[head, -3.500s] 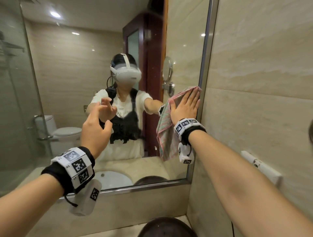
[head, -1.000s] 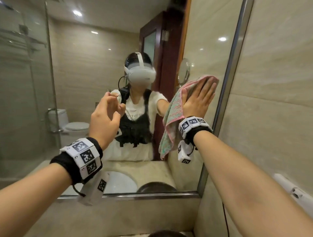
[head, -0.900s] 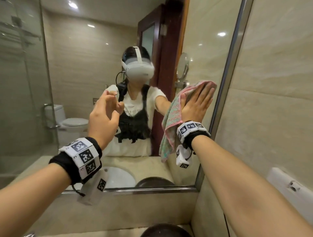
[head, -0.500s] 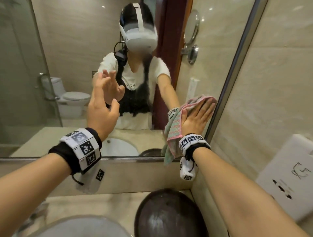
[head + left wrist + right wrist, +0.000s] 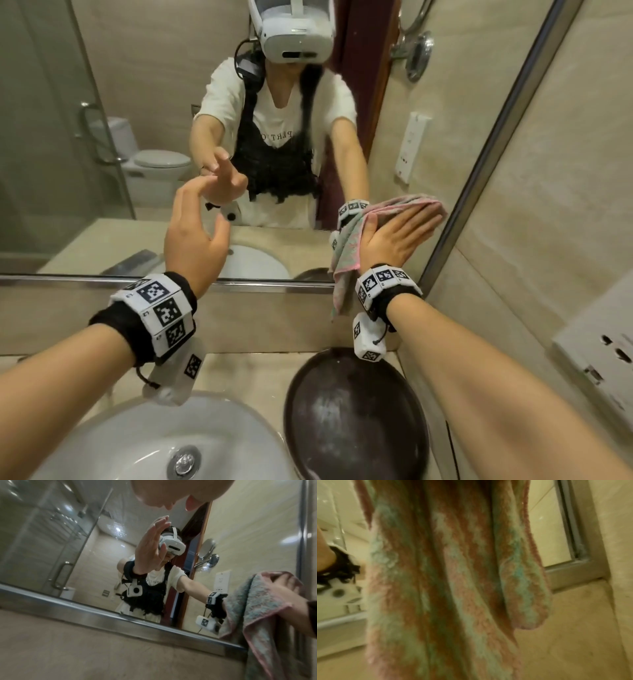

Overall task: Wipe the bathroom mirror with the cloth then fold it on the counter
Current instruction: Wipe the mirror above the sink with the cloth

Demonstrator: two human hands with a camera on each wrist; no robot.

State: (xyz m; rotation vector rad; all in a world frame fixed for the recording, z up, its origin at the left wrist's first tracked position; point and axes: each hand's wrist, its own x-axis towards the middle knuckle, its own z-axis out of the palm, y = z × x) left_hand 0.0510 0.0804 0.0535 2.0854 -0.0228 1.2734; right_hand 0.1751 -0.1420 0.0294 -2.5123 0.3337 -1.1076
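Observation:
My right hand [image 5: 399, 234] presses a pink and green cloth [image 5: 346, 253] flat against the mirror [image 5: 137, 102], low down near its right metal frame. The fingers lie straight on the cloth. The cloth's loose end hangs past the mirror's bottom rail, and it fills the right wrist view as the cloth [image 5: 445, 581]. In the left wrist view the cloth [image 5: 260, 608] shows at the right. My left hand [image 5: 195, 229] hovers in front of the glass, fingers loosely spread, holding nothing. The beige counter [image 5: 246, 373] lies below.
A white basin [image 5: 154, 442] sits at the counter's front left, with a dark round bowl [image 5: 352, 414] to its right. A white socket plate [image 5: 596, 349] is on the right wall. The mirror reflects a toilet, a glass shower door and a round wall mirror.
My right hand has slid the cloth down the mirror from its upper right to near the bottom rail. My view has tilted down, so the basin and bowl now show. The left hand stayed raised.

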